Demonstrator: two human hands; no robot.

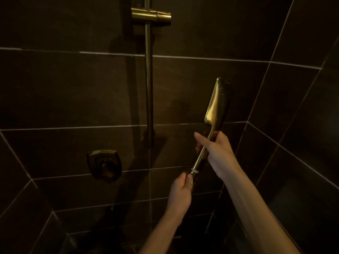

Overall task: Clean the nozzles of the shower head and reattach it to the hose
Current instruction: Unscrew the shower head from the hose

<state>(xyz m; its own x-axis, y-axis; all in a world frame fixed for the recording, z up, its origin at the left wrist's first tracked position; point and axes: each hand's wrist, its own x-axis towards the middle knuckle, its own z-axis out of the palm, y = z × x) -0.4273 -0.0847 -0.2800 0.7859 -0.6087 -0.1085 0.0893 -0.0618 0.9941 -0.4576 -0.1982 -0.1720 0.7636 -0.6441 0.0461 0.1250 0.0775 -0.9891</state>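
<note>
Brass shower head (217, 101) gripped in our right hand (217, 153); left hand (180, 191) fingers pinch the hose nut below, reattaching; next, thread squarely.

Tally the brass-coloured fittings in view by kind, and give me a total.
Shower head, held by the right hand, left hand at its base: 1
Slide rail: 1
Rail bracket: 1
Wall valve handle: 1
Total: 4

Upright brass shower head (217, 103), back showing
</note>
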